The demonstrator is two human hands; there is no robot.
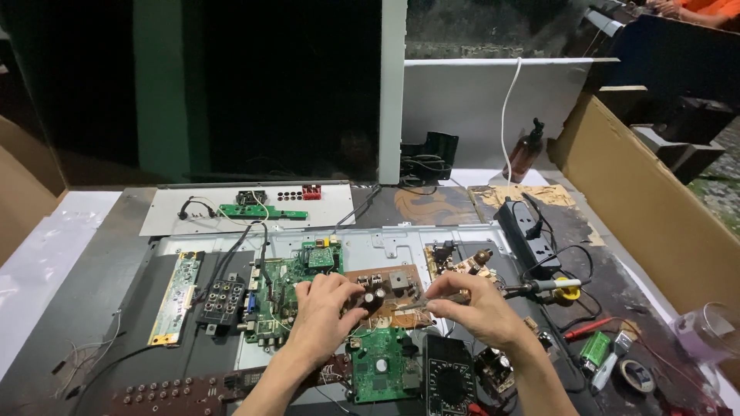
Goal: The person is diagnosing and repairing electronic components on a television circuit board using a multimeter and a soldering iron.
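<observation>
- The brown circuit board [389, 295] lies on the opened metal chassis [401, 240], long axis running left to right, directly under both hands
- The left hand [324, 316] rests on the board's left end, fingers curled down beside a dark capacitor [371, 296]; whether they pinch anything I cannot tell
- The right hand [476, 306] is fingers-together, clamped on thin tweezers [422, 303] pointing left toward the board's middle, so it is the nearer one
- A soldering iron [539, 287] lies just right of that hand
- A small green box [594, 350] sits near the table's right edge, beside a tape roll [637, 376]
- A black multimeter [449, 377] sits below the hands
</observation>
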